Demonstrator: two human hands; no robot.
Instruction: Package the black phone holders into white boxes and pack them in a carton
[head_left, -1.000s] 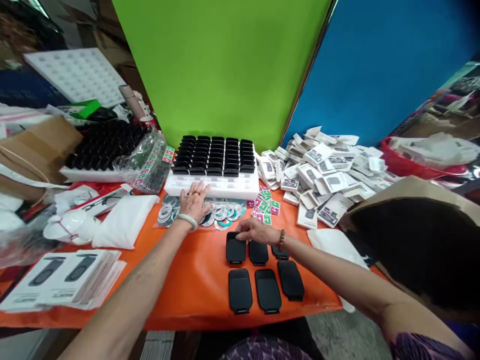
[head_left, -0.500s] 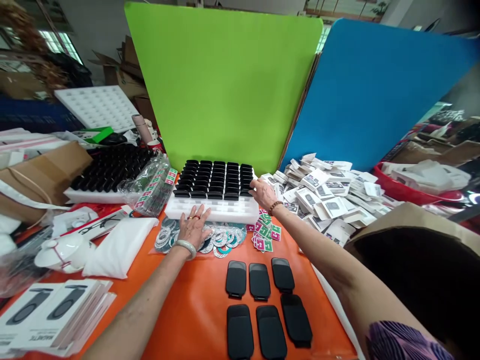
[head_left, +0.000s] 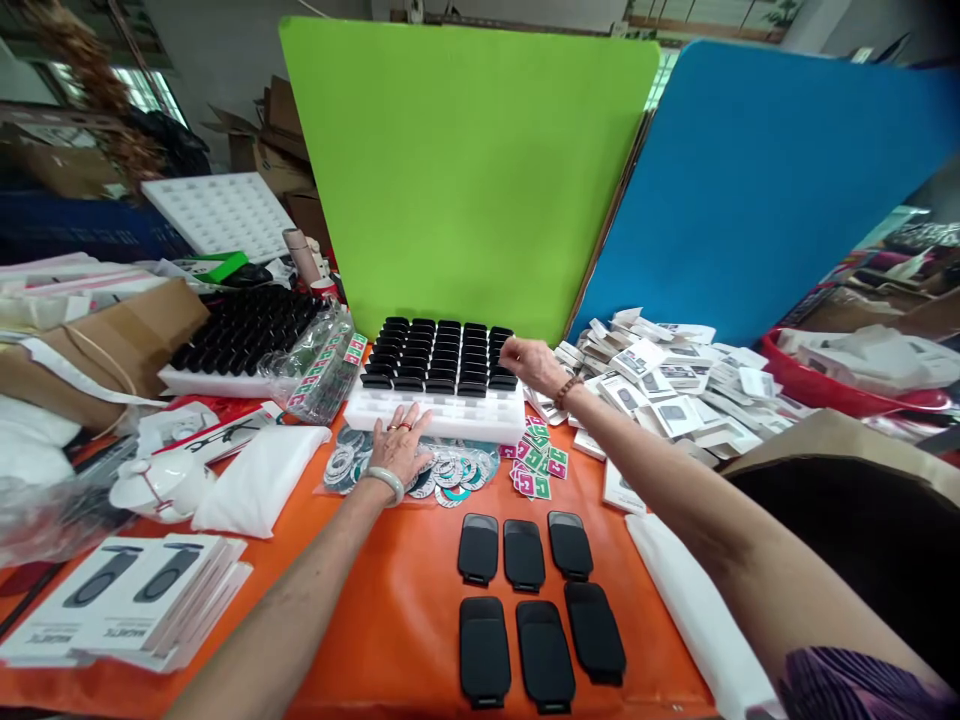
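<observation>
The right hand (head_left: 532, 362) reaches to the far right corner of the white foam tray (head_left: 442, 422), and its fingers are bent over the last column of black pieces (head_left: 439, 352) which stand there in rows. I cannot tell if the fingers already pinch one piece or only touch it. The left hand (head_left: 401, 448) lies open and flat on the bag of round stickers (head_left: 454, 472), with its fingertips at the near edge of the tray. The two hands are apart.

To do this step well, I think the left hand should press the tray down so that the light foam does not lift. The right hand should take only one piece by its top and pull it straight up, so the neighbour pieces are not disturbed.

Six black pads (head_left: 523, 553) lie in two rows on the orange table cover (head_left: 397, 610), near the person.

One second ago the right hand was down at these pads. Half a second ago it was at the near right corner of the black pieces, and now it is further along this column. The left hand has not moved.
</observation>
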